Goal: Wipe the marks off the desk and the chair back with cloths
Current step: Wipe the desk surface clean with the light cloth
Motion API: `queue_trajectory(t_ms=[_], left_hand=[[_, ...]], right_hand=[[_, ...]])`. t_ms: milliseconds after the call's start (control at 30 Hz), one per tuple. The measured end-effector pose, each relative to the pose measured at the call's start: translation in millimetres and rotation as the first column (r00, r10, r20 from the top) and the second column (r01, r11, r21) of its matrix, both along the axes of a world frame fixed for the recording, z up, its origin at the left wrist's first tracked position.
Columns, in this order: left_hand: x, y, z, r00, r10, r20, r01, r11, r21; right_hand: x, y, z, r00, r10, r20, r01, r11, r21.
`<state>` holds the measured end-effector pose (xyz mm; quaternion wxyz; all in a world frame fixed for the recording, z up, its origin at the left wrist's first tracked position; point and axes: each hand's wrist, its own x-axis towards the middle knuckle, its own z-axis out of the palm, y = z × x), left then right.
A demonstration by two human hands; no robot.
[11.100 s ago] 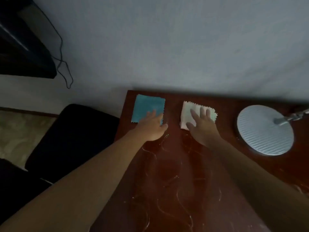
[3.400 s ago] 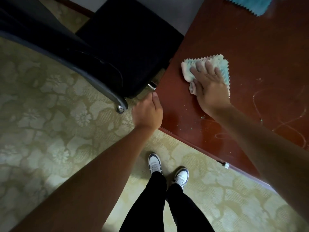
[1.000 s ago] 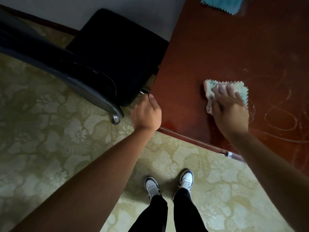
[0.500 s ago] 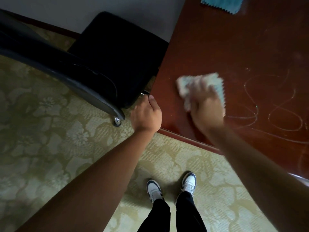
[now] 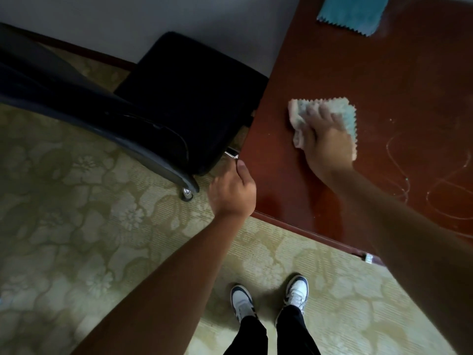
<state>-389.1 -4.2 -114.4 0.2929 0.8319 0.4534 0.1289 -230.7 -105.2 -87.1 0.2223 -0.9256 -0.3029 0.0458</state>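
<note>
The black chair [image 5: 189,98] stood at the left, just beside the desk's [image 5: 384,73] side edge, with open patterned carpet [image 5: 76,226] before it. The left hand [image 5: 233,193] hung loosely curled, holding nothing, at the desk's near corner. Farther right, the right hand [image 5: 327,139] pressed spread fingers on the pale cloth [image 5: 345,111], marks [image 5: 435,190] lay beyond, and the teal cloth [image 5: 350,14] lay at the far edge.

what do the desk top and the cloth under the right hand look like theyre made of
Desk: looks like dark red-brown wood or veneer with a glossy finish; it shows sheen.
Pale cloth: seems soft woven or microfibre fabric, matte, with zigzag-cut edges, bunching under the right hand.
</note>
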Motion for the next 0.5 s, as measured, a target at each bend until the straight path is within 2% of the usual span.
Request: queue_trajectory(t_ms=[67,167,267,333,433,500], left_hand=[[0.8,1.2,1.2,1.0,0.008,-0.014,-0.008,1.0,-0.005],[0.4,0.3,3.4,1.0,-0.003,-0.026,0.003,1.0,-0.027],[2.7,1.1,4.7,0.999,0.017,-0.046,-0.018,0.999,-0.031],[3.3,1.6,5.1,0.997,0.021,-0.068,-0.024,0.999,-0.042],[1.4,0.4,3.4,0.999,0.013,-0.051,-0.016,0.999,-0.048],[0.4,0.2,4.1,1.0,0.003,-0.026,-0.004,0.998,-0.057]], right_hand=[[-28.8,4.1,-0.8,0.993,0.12,-0.002,-0.12,0.991,-0.057],[-102.8,-34.9,0.4,0.921,0.39,-0.015,-0.39,0.921,-0.012],[-114.6,-63.7,0.3,0.859,0.512,0.0,-0.512,0.859,0.019],[-83.1,-48.7,-1.6,0.894,0.448,0.001,-0.448,0.894,-0.001],[-20.1,6.6,-3.0,0.963,0.269,-0.002,-0.269,0.963,-0.022],[2.5,38.1,-4.4,0.966,0.258,-0.014,-0.259,0.965,-0.05]])
